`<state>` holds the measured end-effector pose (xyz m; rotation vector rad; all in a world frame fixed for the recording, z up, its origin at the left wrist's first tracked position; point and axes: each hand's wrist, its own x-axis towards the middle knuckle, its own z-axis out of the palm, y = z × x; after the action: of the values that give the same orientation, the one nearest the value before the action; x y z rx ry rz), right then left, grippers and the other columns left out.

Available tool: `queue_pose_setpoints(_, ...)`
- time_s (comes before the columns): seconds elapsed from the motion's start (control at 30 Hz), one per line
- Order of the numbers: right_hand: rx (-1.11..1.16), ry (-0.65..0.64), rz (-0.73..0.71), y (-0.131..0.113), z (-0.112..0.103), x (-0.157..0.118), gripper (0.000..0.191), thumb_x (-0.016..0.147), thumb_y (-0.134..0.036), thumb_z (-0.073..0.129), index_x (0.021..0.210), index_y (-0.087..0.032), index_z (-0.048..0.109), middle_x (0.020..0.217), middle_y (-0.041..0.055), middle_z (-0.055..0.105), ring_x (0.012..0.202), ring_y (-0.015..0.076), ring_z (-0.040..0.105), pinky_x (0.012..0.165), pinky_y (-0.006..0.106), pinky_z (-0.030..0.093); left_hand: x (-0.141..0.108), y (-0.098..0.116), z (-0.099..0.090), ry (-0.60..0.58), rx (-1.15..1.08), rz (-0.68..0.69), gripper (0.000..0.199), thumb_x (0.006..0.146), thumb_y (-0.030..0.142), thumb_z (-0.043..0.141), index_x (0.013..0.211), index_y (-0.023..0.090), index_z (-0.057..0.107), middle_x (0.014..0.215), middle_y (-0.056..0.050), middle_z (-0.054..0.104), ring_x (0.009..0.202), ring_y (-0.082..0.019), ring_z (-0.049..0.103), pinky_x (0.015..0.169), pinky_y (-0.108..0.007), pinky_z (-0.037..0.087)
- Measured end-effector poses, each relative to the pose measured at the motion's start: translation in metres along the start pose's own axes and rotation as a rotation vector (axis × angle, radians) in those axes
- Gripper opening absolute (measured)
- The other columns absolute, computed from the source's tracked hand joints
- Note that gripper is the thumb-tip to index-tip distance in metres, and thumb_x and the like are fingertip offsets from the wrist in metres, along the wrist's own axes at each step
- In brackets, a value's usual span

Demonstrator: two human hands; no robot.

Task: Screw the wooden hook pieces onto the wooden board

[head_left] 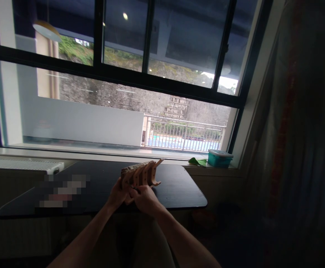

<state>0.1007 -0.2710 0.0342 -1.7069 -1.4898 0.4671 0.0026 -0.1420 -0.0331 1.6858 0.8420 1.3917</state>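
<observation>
A wooden piece with several curved ribs and small dark holes (140, 174) is tilted up over the near part of a black table (176, 186). My left hand (118, 194) is closed on its left end. Close beside it, my right hand (145, 199) has its fingers bent at the lower edge, round something small and dark that I cannot make out. The two hands almost touch. A thin wooden strip sticks out at the upper right of the piece.
On the windowsill stand a teal lidded box (219, 159) and a green leaf-like thing (197, 161). A blurred patch (64, 191) covers the table's left part. A white radiator (20, 164) is at the left, a window behind, a pale curtain at the right.
</observation>
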Motion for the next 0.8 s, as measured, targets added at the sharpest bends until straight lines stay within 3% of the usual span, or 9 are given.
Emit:
queue_pose_setpoints(0.13,0.667,-0.27,0.304,0.006,-0.001,0.003,0.022,0.085,-0.029,0.048,0.067,-0.017,0.054,0.042,-0.0092,0.032,0.035,0.005,0.021,0.037,0.02,0.017,-0.002,0.003,0.001,0.035,0.005,-0.007,0.036,0.056,0.04,0.068,0.083,0.019,0.057,0.069,0.001,0.065,0.063,-0.018,0.061,0.056,-0.028,0.05)
queue_pose_setpoints(0.23,0.778,-0.297,0.33,0.01,0.003,0.004,0.023,0.085,-0.035,0.051,0.071,-0.017,0.054,0.042,-0.0108,0.029,0.035,0.0044,0.019,0.037,0.019,0.015,-0.003,0.008,0.002,0.05,0.014,-0.015,0.035,0.055,0.042,0.068,0.079,0.019,0.056,0.065,0.002,0.063,0.061,-0.018,0.059,0.055,-0.028,0.049)
queue_pose_setpoints(0.3,0.606,-0.213,0.267,0.012,0.003,0.006,0.025,0.082,-0.037,0.054,0.069,-0.016,0.057,0.044,-0.0086,0.035,0.037,0.0051,0.026,0.038,0.019,0.02,-0.003,0.01,0.002,0.049,-0.001,-0.031,0.034,0.054,0.041,0.067,0.078,0.019,0.055,0.065,0.002,0.063,0.061,-0.018,0.059,0.054,-0.027,0.048)
queue_pose_setpoints(0.37,0.338,-0.041,0.119,0.011,0.001,0.008,0.02,0.079,-0.032,0.057,0.07,-0.015,0.061,0.052,-0.0036,0.048,0.045,0.008,0.041,0.044,0.021,0.031,-0.003,0.01,0.001,0.039,-0.022,-0.037,0.034,0.053,0.038,0.066,0.079,0.02,0.054,0.067,0.002,0.064,0.062,-0.018,0.059,0.056,-0.028,0.049)
queue_pose_setpoints(0.43,0.12,0.129,-0.034,0.005,-0.005,0.008,0.012,0.075,-0.024,0.06,0.081,-0.015,0.066,0.068,0.0011,0.062,0.063,0.0131,0.056,0.057,0.023,0.04,-0.003,0.01,0.001,0.026,-0.035,-0.037,0.035,0.053,0.037,0.065,0.081,0.02,0.055,0.069,0.001,0.064,0.065,-0.019,0.06,0.058,-0.029,0.05)
queue_pose_setpoints(0.47,0.043,0.18,-0.094,0.001,-0.008,0.007,0.018,0.074,-0.022,0.06,0.09,-0.017,0.067,0.078,0.0024,0.066,0.073,0.0156,0.06,0.064,0.024,0.043,-0.003,0.01,0.001,0.023,-0.033,-0.037,0.035,0.053,0.037,0.065,0.082,0.02,0.055,0.07,0.001,0.064,0.066,-0.019,0.06,0.059,-0.029,0.05)
queue_pose_setpoints(0.57,-0.204,0.188,-0.267,-0.016,-0.015,0.001,0.026,0.078,-0.022,0.056,0.103,-0.02,0.065,0.092,0.0044,0.07,0.086,0.0197,0.063,0.072,0.027,0.044,-0.003,0.011,0.0,0.028,-0.005,-0.038,0.034,0.053,0.037,0.063,0.081,0.019,0.055,0.07,0.001,0.064,0.066,-0.02,0.06,0.058,-0.029,0.05)
queue_pose_setpoints(0.7,-0.607,0.124,-0.459,-0.031,-0.015,-0.006,0.017,0.085,-0.025,0.049,0.091,-0.018,0.064,0.081,0.0073,0.071,0.072,0.0223,0.067,0.064,0.03,0.043,-0.004,0.013,-0.003,0.04,0.024,-0.037,0.03,0.053,0.034,0.059,0.078,0.018,0.055,0.064,0.002,0.062,0.063,-0.019,0.059,0.056,-0.029,0.048)
queue_pose_setpoints(0.8,-0.717,0.153,-0.521,-0.028,-0.011,-0.006,0.018,0.087,-0.025,0.047,0.083,-0.019,0.064,0.076,0.006,0.071,0.067,0.0215,0.067,0.062,0.029,0.042,-0.004,0.011,-0.004,0.035,0.06,-0.051,0.03,0.055,0.035,0.059,0.079,0.018,0.056,0.063,0.002,0.062,0.061,-0.019,0.059,0.055,-0.028,0.047)
